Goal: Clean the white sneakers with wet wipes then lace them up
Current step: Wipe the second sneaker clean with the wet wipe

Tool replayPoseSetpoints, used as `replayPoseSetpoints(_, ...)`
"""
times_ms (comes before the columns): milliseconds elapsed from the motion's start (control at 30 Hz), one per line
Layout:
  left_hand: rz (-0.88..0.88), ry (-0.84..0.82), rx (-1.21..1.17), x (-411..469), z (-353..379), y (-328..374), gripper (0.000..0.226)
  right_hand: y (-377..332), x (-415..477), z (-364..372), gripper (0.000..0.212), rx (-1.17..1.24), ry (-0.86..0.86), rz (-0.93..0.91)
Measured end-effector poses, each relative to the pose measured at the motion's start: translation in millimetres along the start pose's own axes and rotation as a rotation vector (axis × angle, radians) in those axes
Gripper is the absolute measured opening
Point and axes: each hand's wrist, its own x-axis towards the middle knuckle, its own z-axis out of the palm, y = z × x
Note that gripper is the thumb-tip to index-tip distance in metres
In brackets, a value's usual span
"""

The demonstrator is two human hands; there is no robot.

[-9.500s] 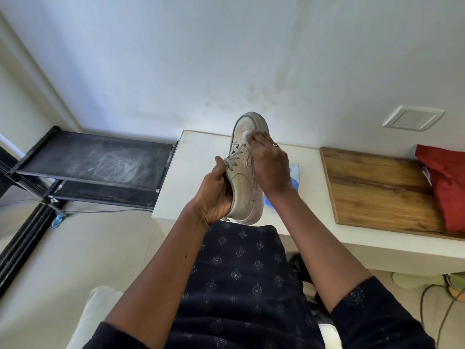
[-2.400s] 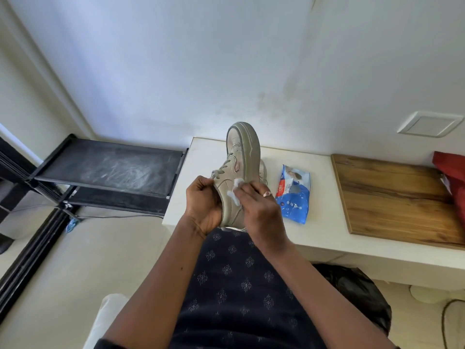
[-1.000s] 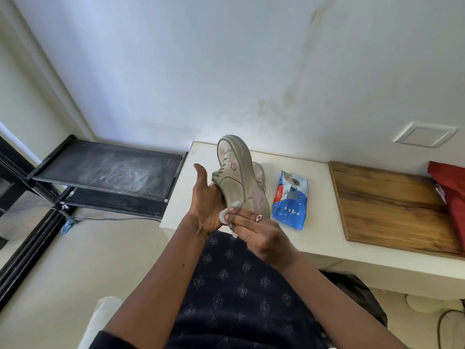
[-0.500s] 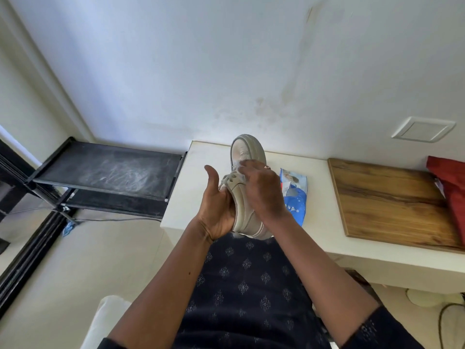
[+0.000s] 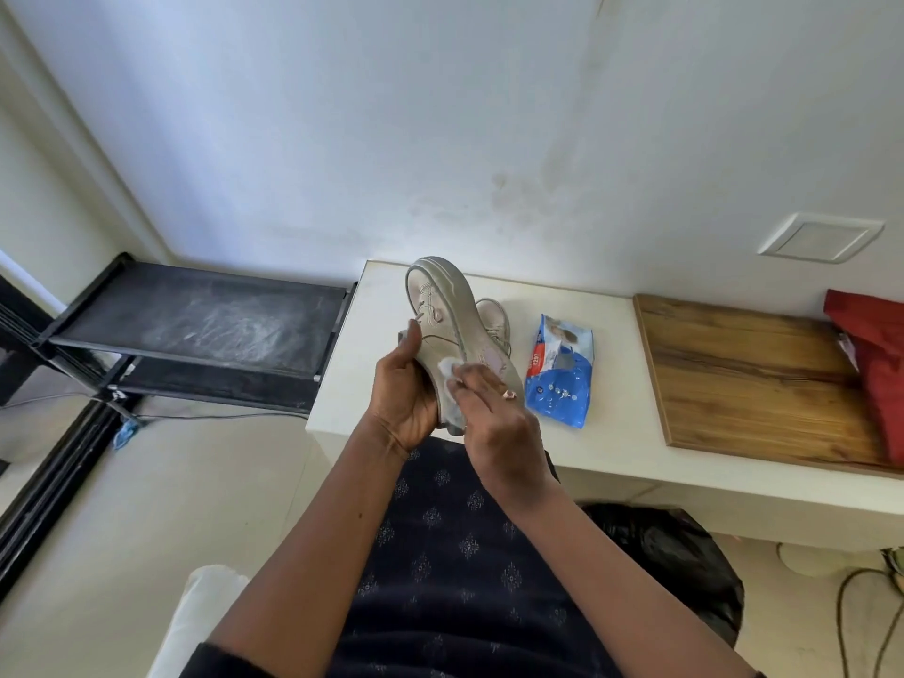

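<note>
**Wipe on the side wall, toe to the ceiling**

Right in the grip now: the right hand (image 5: pixel 499 423) has the wet wipe (image 5: pixel 447 369) bunched under its fingertips and pushed against the side of the sneaker (image 5: pixel 440 315), low down, close to the heel. A little white tuft pokes out past the fingers. The left hand (image 5: pixel 406 398) is the clamp. Its palm cups the heel end, its fingers curl round underneath, and its thumb stands up along the upper.

Look how the shoe sits. It is lifted off the table (image 5: pixel 342 384), over the front left corner, with the heel down in the left palm and the toe tipped up and away toward the wall. The sole edge is turned to the person's right.

So the long axis runs from the wiping hand straight up to the toe. I'd say the rest of that side lies above and beyond the wipe, a stroke away from the body. The right hand is the nearer one for it, while the left only steadies.

Out from there, the second sneaker (image 5: pixel 496 318) rests on the table just behind the held one, mostly hidden. The blue wipes pack (image 5: pixel 560 379) lies just to its right, near the front edge. I can't tell from here how the laces stand, so lacing looks a good way off.
</note>
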Motion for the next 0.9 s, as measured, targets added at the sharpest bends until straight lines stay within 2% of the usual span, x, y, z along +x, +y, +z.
replayPoseSetpoints(133, -0.013, 0.026, 0.046, -3, -2, -7, 0.044, 9, 35, 4, 0.024, 0.088, -0.08, 0.28)
replayPoseSetpoints(233, -0.006, 0.044, 0.077, -4, 0, -7, 0.043, 15, 50, 3, 0.016, 0.119, -0.051, 0.382)
replayPoseSetpoints(400, 0.024, 0.106, -0.002, 1, -2, -5, 0.048, 10, 30, 2, 0.024, -0.006, -0.103, 0.185)
replayPoseSetpoints(533, 0.062, 0.16, -0.072, 5, -3, -4, 0.05, 5, 1, -2, 0.03, -0.059, -0.036, 0.035)
replayPoseSetpoints(733, 0.183, 0.124, -0.258, 11, -7, 8, 0.053, 4, -20, 4, 0.034, -0.037, 0.13, -0.029)
replayPoseSetpoints(900, 0.148, 0.115, -0.137, 6, 4, 15, 0.05, -1, -6, 9, 0.034, -0.029, 0.198, -0.052)
